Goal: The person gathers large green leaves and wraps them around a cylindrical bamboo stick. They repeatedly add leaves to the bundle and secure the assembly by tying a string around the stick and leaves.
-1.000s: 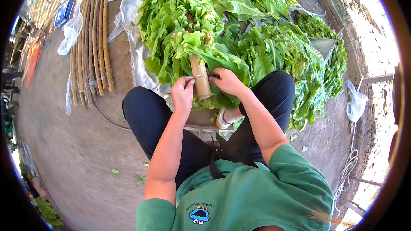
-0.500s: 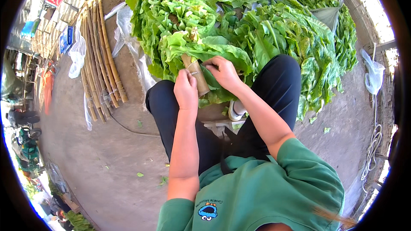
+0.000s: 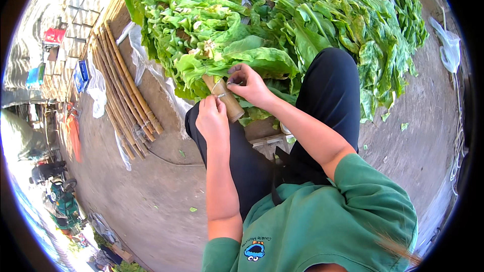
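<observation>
A bamboo pole (image 3: 229, 105) lies with its cut end over my lap, its far part hidden under big green leaves (image 3: 237, 53). A thin pale string (image 3: 220, 94) is wrapped around the pole near that end. On the pole's left side, my left hand (image 3: 212, 121) is closed, thumb and forefinger pinched at the string. My right hand (image 3: 249, 86) is just right of the pole, fingers curled, its fingertips pinching the string close to the leaf bases. Exactly how the string runs between the fingers is too fine to make out.
Several long bamboo poles (image 3: 123, 85) lie on the floor to the left, beside white plastic sheeting (image 3: 138, 53). A large heap of leaves (image 3: 348, 30) spreads ahead and right. A white plastic bag (image 3: 448, 50) and rope hang at the far right. My knees flank the work.
The view has shifted, so the floor poles appear further right. My right hand has lifted slightly off the pole, fingers more curled; my left hand stays by the string.
</observation>
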Tool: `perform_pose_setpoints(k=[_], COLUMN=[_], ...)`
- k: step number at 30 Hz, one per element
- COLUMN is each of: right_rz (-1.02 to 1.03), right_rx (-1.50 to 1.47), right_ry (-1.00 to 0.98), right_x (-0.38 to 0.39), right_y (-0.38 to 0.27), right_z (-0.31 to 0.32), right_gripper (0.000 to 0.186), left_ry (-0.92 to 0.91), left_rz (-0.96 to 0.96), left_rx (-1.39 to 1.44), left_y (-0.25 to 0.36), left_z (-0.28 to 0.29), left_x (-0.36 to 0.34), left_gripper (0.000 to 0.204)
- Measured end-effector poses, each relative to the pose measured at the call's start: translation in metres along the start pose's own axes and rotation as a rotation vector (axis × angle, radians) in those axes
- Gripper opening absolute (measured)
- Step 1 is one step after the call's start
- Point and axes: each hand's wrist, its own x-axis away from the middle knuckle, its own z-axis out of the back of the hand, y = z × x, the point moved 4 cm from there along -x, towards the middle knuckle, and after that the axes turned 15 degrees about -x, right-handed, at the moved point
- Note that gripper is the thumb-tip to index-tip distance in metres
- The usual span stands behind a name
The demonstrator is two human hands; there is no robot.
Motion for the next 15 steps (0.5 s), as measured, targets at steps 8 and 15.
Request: perform_pose_setpoints(k=[8, 15], right_rz=[0.002, 0.051], right_rx=[0.155, -0.14], right_ry=[-0.053, 0.003], right_x=[0.002, 0.001], right_y=[-0.005, 0.002], right_z=[-0.012, -0.01], right_gripper=[0.036, 0.028], left_ry=[0.147, 0.046], left_rz=[-0.263, -0.217], left_rx=[-0.122, 0.108], left_y=[-0.003, -0.019], left_z=[0.019, 0.001], left_x=[-0.007, -0.006], left_gripper=[0.009, 0.009])
